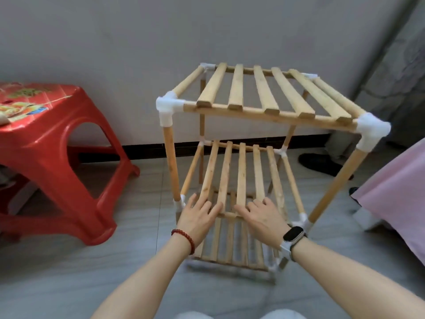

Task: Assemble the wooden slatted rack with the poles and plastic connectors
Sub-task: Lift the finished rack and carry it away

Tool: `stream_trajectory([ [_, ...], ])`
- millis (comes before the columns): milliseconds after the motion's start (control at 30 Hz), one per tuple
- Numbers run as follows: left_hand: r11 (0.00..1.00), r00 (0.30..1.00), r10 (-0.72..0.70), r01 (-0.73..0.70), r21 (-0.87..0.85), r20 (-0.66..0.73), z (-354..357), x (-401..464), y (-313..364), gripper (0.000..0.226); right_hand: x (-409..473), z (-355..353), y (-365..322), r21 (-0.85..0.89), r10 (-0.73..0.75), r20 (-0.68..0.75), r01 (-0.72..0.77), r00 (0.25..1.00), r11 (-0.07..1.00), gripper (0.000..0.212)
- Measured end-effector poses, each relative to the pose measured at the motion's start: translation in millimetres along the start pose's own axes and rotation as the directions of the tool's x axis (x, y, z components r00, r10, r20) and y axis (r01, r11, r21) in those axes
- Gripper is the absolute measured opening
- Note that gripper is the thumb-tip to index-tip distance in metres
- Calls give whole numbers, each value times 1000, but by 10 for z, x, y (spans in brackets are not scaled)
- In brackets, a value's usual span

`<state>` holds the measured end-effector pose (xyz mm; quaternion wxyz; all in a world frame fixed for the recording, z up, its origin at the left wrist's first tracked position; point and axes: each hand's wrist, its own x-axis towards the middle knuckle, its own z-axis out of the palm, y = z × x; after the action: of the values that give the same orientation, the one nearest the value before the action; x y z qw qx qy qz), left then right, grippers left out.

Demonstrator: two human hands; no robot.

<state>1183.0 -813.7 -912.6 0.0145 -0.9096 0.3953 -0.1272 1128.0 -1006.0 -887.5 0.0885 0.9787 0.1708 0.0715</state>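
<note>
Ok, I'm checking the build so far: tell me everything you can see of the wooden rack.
The wooden rack stands upright on the grey floor by the wall. Pale round poles join at white plastic corner connectors. Three slatted shelves show: top, middle, a blurred bottom one. The left hand and right hand lie on the middle shelf's front edge, fingers straight.

A three-tier wooden slatted rack (253, 139) stands upright on the grey tiled floor (92, 272) near a wall, its poles joined by white plastic connectors (169, 105). The left hand (199, 217) and right hand (262, 218) lie flat, fingers straight, on the near edge of the middle shelf (239, 178). A red plastic stool (57, 157) stands at left.
</note>
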Motion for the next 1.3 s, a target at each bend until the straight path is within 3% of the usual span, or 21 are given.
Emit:
stream_trajectory([
  [167,999,941,21,-36,-37,-337,-310,261,-47,48,-26,-390,329,16,-21,-113,23,993,1000,46],
  [333,992,880,-104,60,-110,-464,-569,647,-38,41,123,-568,527,31,127,-292,-124,948,992,65],
  [433,987,892,-134,80,-141,-432,-591,863,-86,54,308,-522,621,90,266,-201,-253,943,963,61],
  [500,984,936,-135,90,-151,-325,-531,962,-146,58,429,-448,701,122,307,-123,-292,944,949,58],
  [633,978,984,-145,127,-168,-103,-280,1072,-286,61,590,-231,761,125,286,-67,-276,956,953,55],
  [800,974,990,-143,144,-173,13,135,995,-345,65,636,160,682,170,230,43,-234,972,957,56],
  [1100,920,964,-252,266,-287,87,169,1023,-397,46,836,220,697,257,263,156,-296,952,920,60],
  [1200,900,961,-276,268,-343,26,-6,837,-342,41,627,130,616,325,272,82,-284,959,902,56],
  [1300,917,972,-211,161,-364,-102,-211,458,-253,33,247,3,533,395,206,-9,-186,978,900,40],
])
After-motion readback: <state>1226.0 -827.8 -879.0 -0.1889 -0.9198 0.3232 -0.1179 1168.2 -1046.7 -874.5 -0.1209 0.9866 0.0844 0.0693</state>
